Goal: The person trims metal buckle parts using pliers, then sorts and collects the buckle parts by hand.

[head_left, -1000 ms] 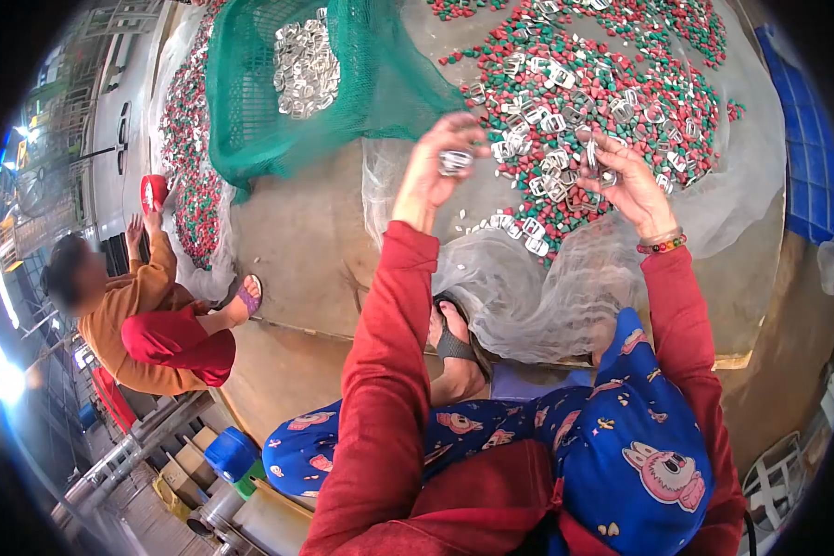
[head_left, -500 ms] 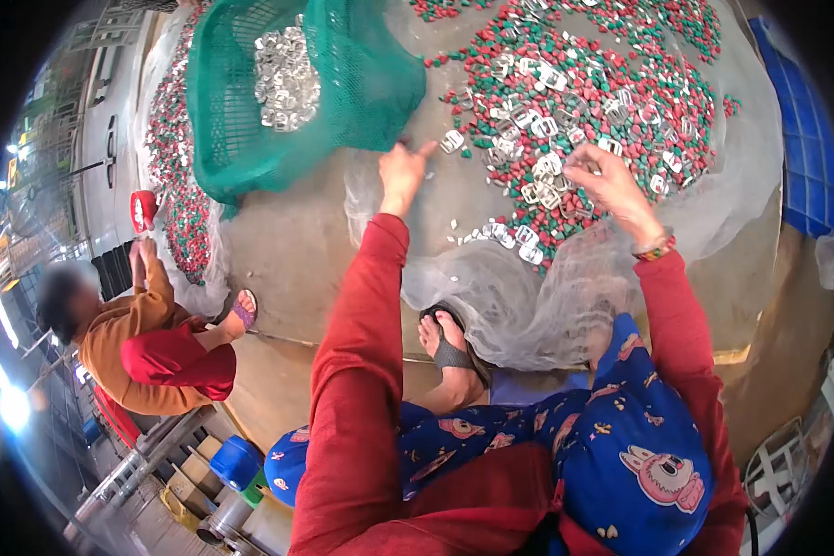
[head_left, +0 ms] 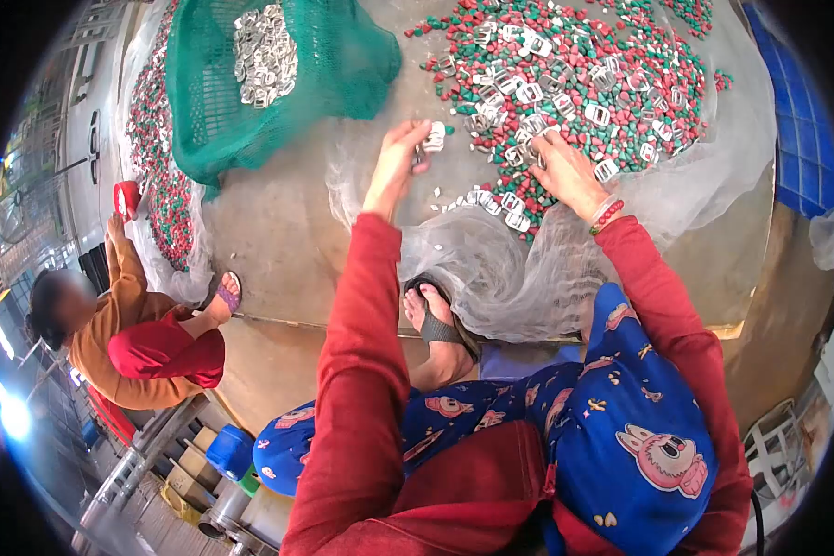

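Observation:
My left hand (head_left: 398, 167) is raised over the table, thumb and fingers pinched on a pale, frame-shaped buckle (head_left: 435, 137). To its right, my right hand (head_left: 567, 174) reaches down into a pile of red, green and white pebble-like pieces (head_left: 621, 130) mixed with buckles. Its fingertips are closed at the pile's near edge on what looks like a buckle, partly covered by the fingers. More clear and white buckles (head_left: 597, 115) lie scattered over the pile. A small row of buckles (head_left: 491, 201) sits nearer to me.
A green basket (head_left: 195, 120) draped with green netting holds many buckles (head_left: 266, 56) at the upper left. Sheer white netting (head_left: 491, 287) bunches along the near side. At left crouches another person (head_left: 134, 343), reaching toward a red object (head_left: 126, 200). A blue crate (head_left: 811, 139) stands right.
My left hand has gone from pointing beside a loose buckle to pinching it. My right hand has lowered into the pile, its fingers closing. The whole view has shifted slightly.

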